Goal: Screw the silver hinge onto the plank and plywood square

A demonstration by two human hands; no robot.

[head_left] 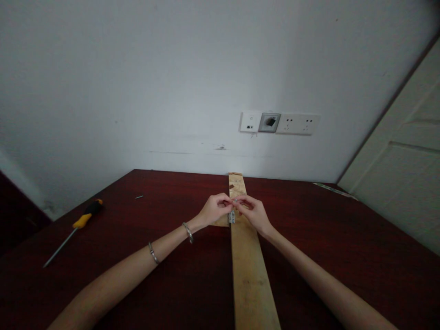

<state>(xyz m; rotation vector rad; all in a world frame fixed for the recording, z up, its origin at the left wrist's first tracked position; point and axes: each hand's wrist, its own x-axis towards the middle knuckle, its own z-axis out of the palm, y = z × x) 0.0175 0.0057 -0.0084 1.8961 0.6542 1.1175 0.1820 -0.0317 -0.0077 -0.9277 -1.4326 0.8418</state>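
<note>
Both hands meet over a long wooden board (252, 275) that runs from the near edge of view toward the wall. My left hand (217, 208) is pinched, thumb and fingertips together above the board. Facing it, my right hand (253, 213) pinches too, its fingertips touching or nearly touching the left ones. Something small and shiny shows between the fingertips, too small to name. Just below them a small metal hinge-like plate (232, 217) with holes lies on the board. Beside it, a second wooden piece (220, 222) sticks out to the left, partly covered by my left hand.
A yellow and black screwdriver (80, 222) lies at the left of the dark red table (165, 293). A small metal pin or screw (139, 197) rests farther back. The wall with outlets (297, 123) bounds the far side; a thin strip (335, 190) lies at the back right.
</note>
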